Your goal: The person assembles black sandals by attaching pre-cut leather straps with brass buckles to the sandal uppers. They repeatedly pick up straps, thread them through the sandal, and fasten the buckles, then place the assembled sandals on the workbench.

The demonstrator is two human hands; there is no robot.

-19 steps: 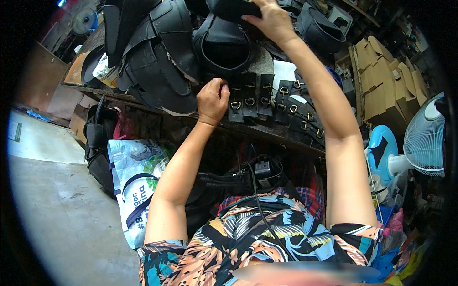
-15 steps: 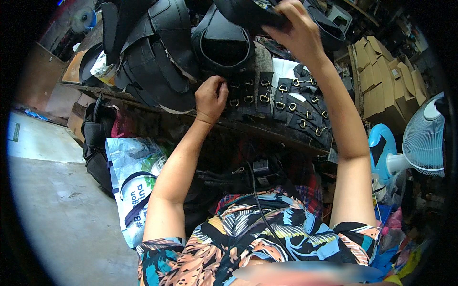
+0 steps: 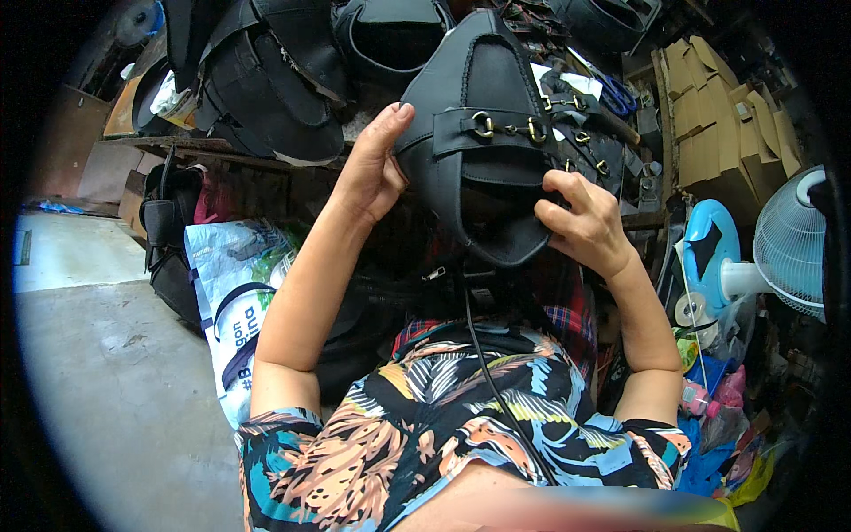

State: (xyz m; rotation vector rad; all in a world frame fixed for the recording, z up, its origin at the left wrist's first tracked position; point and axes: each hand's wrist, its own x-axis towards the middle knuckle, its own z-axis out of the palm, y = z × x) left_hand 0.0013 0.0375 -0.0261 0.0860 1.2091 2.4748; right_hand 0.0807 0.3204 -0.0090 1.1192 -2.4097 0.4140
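A black loafer upper [image 3: 499,80] is held up in front of me, its toe pointing away and its foot opening towards me. My left hand [image 3: 370,167] grips its left side, thumb on top, the fingers partly hidden. Curled at the right edge of the opening, my right hand [image 3: 585,217] pinches the upper near one end of a strap. This black strap [image 3: 452,133] crosses the upper and carries a gold-coloured horsebit buckle [image 3: 510,129]. More straps with gold-coloured bits [image 3: 582,137] lie on the bench to the right, partly covered by the upper.
Other black shoe uppers [image 3: 266,97] crowd the bench at the far left and back. Blue-handled scissors [image 3: 616,96] lie at the back right. Folded cardboard boxes [image 3: 709,124] and a blue-and-white fan [image 3: 714,244] stand at right. A printed bag [image 3: 226,266] hangs below left.
My right hand has come down and nearer from the back. The loafer upper with a strap across it is now between both hands. My left hand has left the bench edge and grips it.
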